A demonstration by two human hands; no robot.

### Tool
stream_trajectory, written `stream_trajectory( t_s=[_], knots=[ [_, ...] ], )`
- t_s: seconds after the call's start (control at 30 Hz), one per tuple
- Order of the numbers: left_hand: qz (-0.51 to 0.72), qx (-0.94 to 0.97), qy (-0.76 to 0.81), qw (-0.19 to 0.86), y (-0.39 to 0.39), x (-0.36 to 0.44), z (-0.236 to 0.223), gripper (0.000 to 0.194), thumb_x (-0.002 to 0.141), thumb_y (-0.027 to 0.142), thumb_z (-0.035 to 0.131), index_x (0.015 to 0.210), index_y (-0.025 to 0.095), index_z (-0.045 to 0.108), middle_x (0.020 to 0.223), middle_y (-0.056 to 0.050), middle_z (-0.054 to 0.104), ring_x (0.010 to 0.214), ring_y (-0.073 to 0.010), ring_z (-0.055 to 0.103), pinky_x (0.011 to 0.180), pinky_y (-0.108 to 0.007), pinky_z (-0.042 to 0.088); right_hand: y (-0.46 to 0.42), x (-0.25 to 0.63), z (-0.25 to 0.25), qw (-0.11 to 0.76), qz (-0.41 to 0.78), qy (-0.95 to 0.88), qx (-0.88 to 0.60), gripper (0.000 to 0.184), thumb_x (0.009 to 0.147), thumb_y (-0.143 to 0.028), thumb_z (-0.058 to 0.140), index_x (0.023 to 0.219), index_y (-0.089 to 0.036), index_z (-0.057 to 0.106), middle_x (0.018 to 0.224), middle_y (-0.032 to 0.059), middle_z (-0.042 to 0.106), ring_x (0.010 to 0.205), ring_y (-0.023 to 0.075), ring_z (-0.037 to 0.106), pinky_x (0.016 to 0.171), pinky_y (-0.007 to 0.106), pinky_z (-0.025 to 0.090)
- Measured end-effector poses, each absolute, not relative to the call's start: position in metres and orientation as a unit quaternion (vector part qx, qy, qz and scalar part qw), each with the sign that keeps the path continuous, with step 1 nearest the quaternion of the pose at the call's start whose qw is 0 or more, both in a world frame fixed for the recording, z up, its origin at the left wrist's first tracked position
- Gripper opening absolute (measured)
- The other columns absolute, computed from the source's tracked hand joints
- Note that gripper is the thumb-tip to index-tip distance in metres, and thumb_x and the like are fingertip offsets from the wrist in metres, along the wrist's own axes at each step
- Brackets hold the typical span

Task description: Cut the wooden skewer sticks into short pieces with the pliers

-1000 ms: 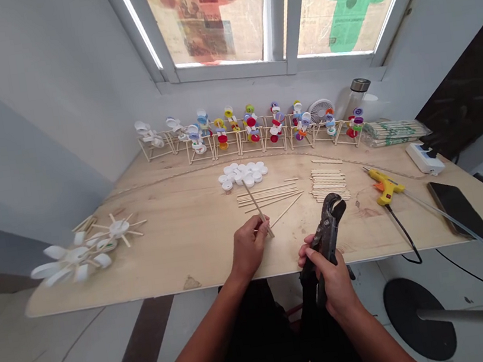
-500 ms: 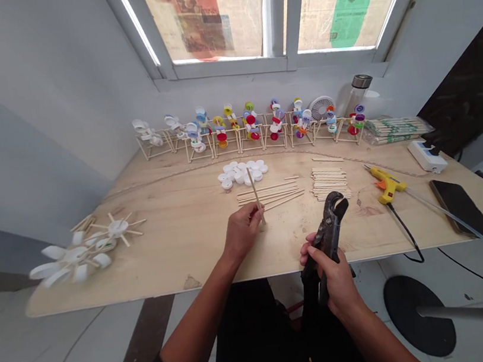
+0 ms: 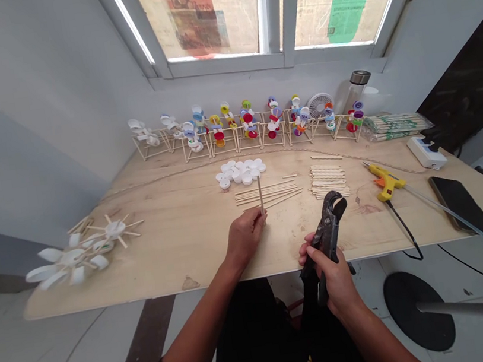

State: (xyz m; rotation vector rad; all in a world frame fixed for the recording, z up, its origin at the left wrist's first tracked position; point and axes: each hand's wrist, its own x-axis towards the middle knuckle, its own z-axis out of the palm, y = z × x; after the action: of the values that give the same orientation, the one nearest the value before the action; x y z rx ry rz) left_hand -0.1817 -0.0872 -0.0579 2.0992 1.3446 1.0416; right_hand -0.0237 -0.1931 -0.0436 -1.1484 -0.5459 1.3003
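Between the fingertips of my left hand (image 3: 245, 234) is a thin wooden stick (image 3: 260, 193), held nearly upright over the table. My right hand (image 3: 334, 279) is wrapped round the handles of a black pipe cutter (image 3: 330, 222), whose curved jaw points up and away from me. Just behind my left hand lie several long wooden sticks (image 3: 270, 191). White bottle caps (image 3: 240, 173) are gathered beyond those sticks. A bundle of shorter sticks (image 3: 328, 182) lies in a neat row beyond the cutter.
Small stick frames with coloured caps (image 3: 248, 135) line the wall. White cap wheels (image 3: 72, 257) lie at the left. To the right are a yellow glue gun (image 3: 386, 180), a phone (image 3: 460, 205), a power strip (image 3: 426, 154) and bagged sticks (image 3: 395, 125). A bottle (image 3: 357, 90) stands behind.
The stick in my left hand has turned from leaning left to nearly upright, and that hand has shifted slightly right. My right hand with the cutter has hardly moved.
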Motion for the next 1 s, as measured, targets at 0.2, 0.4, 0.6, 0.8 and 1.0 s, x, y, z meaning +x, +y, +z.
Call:
stream_trajectory(
  t_s=[0.2,0.4,0.6,0.8,1.0],
  knots=[
    [0.347,0.764,0.499,0.216,-0.090,-0.181,-0.056,0.015,0.082,0.028,0.043,0.074,0.019,0.052,0.067,-0.001,0.057,0.061,-0.0125,0.053,0.059,-0.022,0.039,-0.194,-0.023,-0.045,0.613,0.571,-0.234,-0.493,0.023,0.072,-0.028,0.065,0.090,-0.018,0.056,0.072,-0.0006,0.060,0.064,0.0121,0.055,0.064,0.026,0.043],
    [0.331,0.766,0.506,0.219,-0.091,-0.180,-0.056,0.017,0.083,0.029,0.041,0.076,0.018,0.052,0.068,-0.001,0.056,0.061,-0.0122,0.052,0.060,-0.022,0.039,-0.194,-0.022,-0.046,0.598,0.567,-0.248,-0.509,0.025,0.071,-0.029,0.065,0.092,-0.018,0.055,0.072,-0.0009,0.059,0.064,0.0123,0.055,0.063,0.026,0.042],
    [0.306,0.775,0.499,0.236,-0.089,-0.181,-0.049,0.016,0.082,0.027,0.041,0.078,0.018,0.053,0.066,0.000,0.054,0.060,-0.0115,0.049,0.058,-0.021,0.037,-0.195,-0.020,-0.036,0.560,0.565,-0.308,-0.522,0.027,0.073,-0.031,0.062,0.095,-0.018,0.054,0.075,0.0002,0.059,0.066,0.0131,0.055,0.065,0.026,0.043],
    [0.256,0.786,0.446,0.342,-0.100,-0.192,-0.008,0.019,0.083,0.027,0.040,0.069,0.016,0.048,0.060,0.003,0.050,0.056,-0.0090,0.045,0.055,-0.020,0.035,-0.193,-0.008,-0.019,0.461,0.517,-0.439,-0.572,0.028,0.074,-0.035,0.058,0.096,-0.017,0.053,0.077,0.0013,0.057,0.067,0.0157,0.056,0.068,0.028,0.044],
    [0.166,0.797,0.381,0.438,-0.112,-0.211,0.044,0.021,0.084,0.027,0.040,0.069,0.015,0.048,0.061,0.002,0.053,0.056,-0.0085,0.047,0.052,-0.019,0.034,-0.193,-0.002,-0.008,0.344,0.435,-0.580,-0.597,0.021,0.076,-0.027,0.052,0.095,-0.019,0.052,0.079,0.0008,0.058,0.071,0.0157,0.055,0.067,0.027,0.043]
  ],
)
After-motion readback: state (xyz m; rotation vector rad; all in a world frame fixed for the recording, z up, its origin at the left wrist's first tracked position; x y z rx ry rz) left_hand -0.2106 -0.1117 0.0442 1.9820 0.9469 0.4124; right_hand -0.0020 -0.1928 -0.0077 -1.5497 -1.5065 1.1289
